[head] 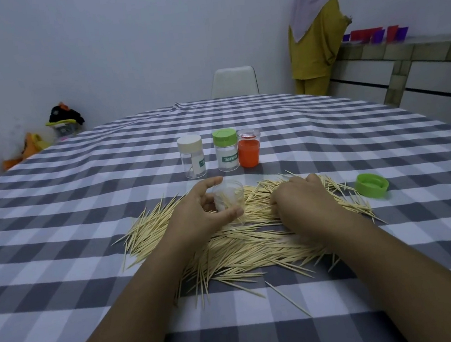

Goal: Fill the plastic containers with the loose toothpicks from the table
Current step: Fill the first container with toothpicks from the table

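Left hand (199,208) fingers curled round open clear plastic container (229,198), steadying it | right hand (297,199) fingers bunched gathering loose wooden toothpicks (237,251) on checked desk (57,248) | green lid (371,185) set aside.

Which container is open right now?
The clear one in the left hand; it has no lid. The three behind are capped.

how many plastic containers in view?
4. Clear open plastic container in the left hand; behind it a row: cream-lidded jar, green-lidded jar, orange clear-lidded jar.
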### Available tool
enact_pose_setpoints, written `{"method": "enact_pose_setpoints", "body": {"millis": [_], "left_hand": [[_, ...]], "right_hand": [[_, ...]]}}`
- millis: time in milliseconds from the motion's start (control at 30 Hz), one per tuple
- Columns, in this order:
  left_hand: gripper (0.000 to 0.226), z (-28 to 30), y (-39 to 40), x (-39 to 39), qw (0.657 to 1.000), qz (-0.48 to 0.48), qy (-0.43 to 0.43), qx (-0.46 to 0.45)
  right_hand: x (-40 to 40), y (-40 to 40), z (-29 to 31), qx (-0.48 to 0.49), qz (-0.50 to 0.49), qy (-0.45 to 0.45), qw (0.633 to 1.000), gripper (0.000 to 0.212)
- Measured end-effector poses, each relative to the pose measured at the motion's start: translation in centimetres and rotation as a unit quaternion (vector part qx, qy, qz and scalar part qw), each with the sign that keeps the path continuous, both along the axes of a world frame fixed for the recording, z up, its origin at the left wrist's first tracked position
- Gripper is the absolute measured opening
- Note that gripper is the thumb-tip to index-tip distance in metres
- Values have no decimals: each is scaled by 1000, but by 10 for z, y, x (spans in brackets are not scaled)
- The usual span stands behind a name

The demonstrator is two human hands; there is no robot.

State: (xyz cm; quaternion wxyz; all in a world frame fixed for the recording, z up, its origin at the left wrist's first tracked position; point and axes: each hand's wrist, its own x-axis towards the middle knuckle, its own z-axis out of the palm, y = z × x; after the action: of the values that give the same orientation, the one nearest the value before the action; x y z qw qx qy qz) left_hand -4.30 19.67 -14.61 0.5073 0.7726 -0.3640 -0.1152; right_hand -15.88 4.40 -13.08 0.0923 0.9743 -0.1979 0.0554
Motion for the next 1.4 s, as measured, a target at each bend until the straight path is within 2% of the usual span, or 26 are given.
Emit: {"method": "enact_pose_setpoints", "body": {"millis": [133,233,300,367,600,733,867,967,1200,1300,1400], "left_hand": [[73,0,-1,1,1000,0,0,1],[73,-1,-1,0,1000,1,0,2],[73,-1,-1,0,1000,1,1,0],[73,-1,-1,1,1000,2,-3,0],[71,-2,-2,1,1000,1,-13,10],[69,-3,-3,1,1000,-1,2,-3],[71,-4,-3,2,1000,-5,-1,-4],[71,-4,-4,2,1000,-7,-5,-5],[68,-5,-5,3,1000,-11,4,-19],[69,-7,-5,4,1000,-12,11,-24],[68,-8,-5,5,999,-15,14,-27]], "right_hand": [[2,-9,1,100,-53,-71,991,24],[2,-10,4,257,-81,-147,952,21],[0,-7,7,411,-71,-234,878,17],[-2,-3,9,508,-62,-294,807,14],[4,5,17,617,-27,-426,661,14],[14,12,30,681,-30,-488,545,15],[30,22,47,713,0,-508,483,16],[39,33,45,724,22,-500,474,15],[42,40,22,681,-14,-473,560,14],[39,42,19,687,-9,-449,571,14],[37,46,16,710,-6,-424,563,12]]}}
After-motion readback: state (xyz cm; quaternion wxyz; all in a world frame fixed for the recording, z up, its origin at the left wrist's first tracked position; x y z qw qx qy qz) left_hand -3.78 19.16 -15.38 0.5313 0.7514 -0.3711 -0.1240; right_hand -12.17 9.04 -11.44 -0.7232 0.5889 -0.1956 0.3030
